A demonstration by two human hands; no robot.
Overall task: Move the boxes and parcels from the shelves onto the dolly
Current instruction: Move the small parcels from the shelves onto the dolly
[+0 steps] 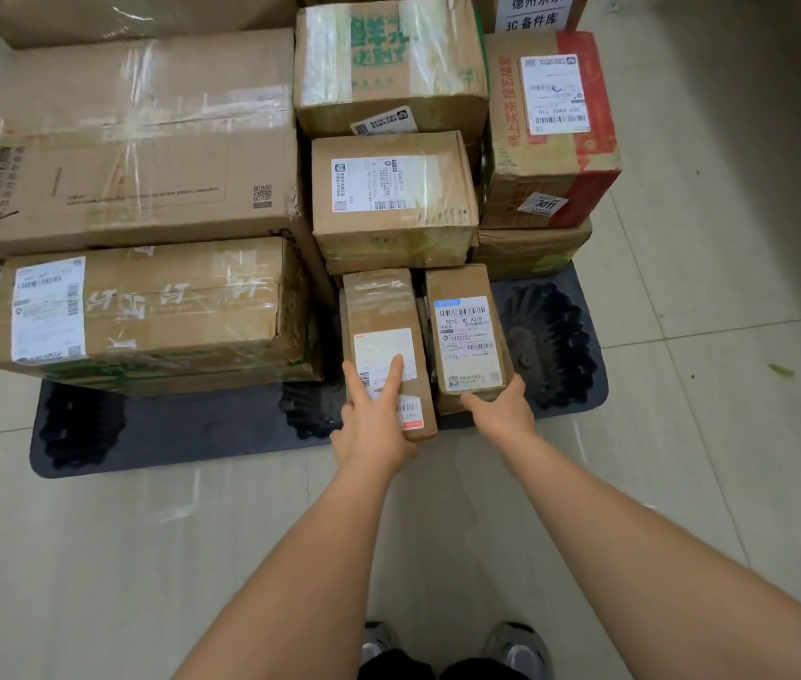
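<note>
The black dolly (182, 434) carries stacked cardboard boxes (143, 139). At its front edge, my left hand (374, 424) grips a narrow parcel (381, 306), forefinger along its label; beside it my right hand (499, 409) holds a smaller barcode-labelled parcel (462, 287).

Single head-worn wide-angle view, looking forward and steeply down from standing height over both outstretched forearms onto the loaded dolly (182, 434) and tiled floor (732, 336), shoes (519, 647) at the bottom edge.
</note>
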